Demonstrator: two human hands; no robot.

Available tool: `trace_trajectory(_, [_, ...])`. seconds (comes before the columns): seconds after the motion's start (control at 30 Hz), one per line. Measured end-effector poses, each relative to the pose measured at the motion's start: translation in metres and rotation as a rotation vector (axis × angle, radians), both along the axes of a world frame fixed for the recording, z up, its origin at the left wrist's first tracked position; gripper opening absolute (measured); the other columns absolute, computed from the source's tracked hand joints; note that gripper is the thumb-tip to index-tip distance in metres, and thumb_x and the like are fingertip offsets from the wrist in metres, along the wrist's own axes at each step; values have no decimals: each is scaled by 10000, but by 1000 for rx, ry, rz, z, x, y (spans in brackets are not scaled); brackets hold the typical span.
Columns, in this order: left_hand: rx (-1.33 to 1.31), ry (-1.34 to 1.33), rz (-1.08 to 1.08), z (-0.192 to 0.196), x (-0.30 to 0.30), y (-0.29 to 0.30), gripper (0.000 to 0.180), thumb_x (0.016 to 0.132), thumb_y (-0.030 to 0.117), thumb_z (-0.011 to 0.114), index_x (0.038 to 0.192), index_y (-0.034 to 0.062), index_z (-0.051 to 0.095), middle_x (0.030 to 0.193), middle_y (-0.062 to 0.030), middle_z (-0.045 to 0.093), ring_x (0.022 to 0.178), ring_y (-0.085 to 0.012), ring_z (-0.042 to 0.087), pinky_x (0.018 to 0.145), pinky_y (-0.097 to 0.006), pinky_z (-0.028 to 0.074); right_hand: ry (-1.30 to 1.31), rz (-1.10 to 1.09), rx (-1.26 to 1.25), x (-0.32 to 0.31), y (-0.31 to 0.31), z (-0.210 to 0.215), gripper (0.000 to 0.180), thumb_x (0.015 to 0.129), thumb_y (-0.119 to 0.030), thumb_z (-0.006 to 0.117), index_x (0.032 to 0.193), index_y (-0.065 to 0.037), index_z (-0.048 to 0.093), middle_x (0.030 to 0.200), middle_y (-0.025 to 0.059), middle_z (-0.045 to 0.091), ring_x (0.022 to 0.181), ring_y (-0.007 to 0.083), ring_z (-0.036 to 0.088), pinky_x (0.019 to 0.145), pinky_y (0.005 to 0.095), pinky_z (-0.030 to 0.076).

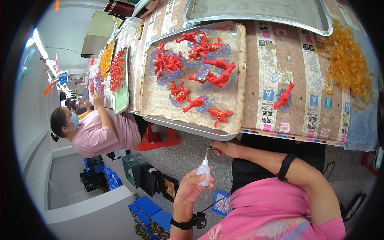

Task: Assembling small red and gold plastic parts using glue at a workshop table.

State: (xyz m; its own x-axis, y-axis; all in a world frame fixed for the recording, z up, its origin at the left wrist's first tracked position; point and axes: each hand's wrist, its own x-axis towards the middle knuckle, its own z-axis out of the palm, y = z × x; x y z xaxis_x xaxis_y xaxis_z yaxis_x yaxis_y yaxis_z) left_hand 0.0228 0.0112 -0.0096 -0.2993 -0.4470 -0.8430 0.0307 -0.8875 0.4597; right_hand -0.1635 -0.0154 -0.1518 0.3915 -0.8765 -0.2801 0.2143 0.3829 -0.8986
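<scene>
My left hand (191,185) is closed around a white squeeze bottle (204,175), its thin nozzle pointing up. Just beside the nozzle tip, below the table edge, my right hand (225,148) has its fingers pinched together. Whatever they hold is small, dark and mostly hidden. On the cloth-lined tray (241,80) next to my hands lie several red toy figures (219,116), many on clear blue swirl-shaped pieces (175,100). One more red figure (285,96) with a blue piece lies apart on the table, right of the tray.
The table (296,128) is covered with printed cardboard. Clear amber parts (348,64) are heaped at the right; another metal tray (256,18) stands at the back. At the left, a person in pink (100,136) works by a green tray (121,102) of red parts. Blue boxes (150,214) stand below.
</scene>
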Motion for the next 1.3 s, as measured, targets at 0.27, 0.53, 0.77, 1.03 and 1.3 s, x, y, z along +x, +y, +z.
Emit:
trace_trajectory(0.27, [11,-44,41,-10,23,0,433,859,125,613,1217,-80,481,897,-161,652,751,-238,677,694,-314,568,62,31,75,-7,-2,16,384,912,-409,515,876,-33,584,636,26,582,582,123,577,586,298,443])
trace_trajectory(0.53, [70,-124,103,-39,64,5,367,854,128,613,1155,-60,519,891,-163,654,734,-236,678,665,-307,580,149,68,137,-13,-7,28,430,911,-426,512,751,-38,604,599,40,591,575,137,576,601,308,452])
trace_trajectory(0.77, [66,-54,150,-56,80,18,370,846,119,627,1156,-53,519,956,-144,641,829,-245,660,745,-364,571,208,50,-10,-5,-4,5,528,923,-505,457,696,-62,634,633,56,622,640,171,606,676,324,478])
trace_trajectory(1.03, [-238,215,148,-35,53,46,507,785,93,686,1244,23,484,1100,-130,619,1037,-258,607,892,-367,507,260,231,-230,-15,25,57,488,929,-493,497,887,-34,657,810,120,637,777,183,592,727,348,467])
trace_trajectory(1.3, [-368,413,90,4,-22,30,432,736,-13,704,1130,27,532,993,-100,622,948,-234,612,872,-371,504,246,-18,-519,-112,93,141,320,923,-290,595,1134,-50,586,853,29,539,751,117,511,675,269,436])
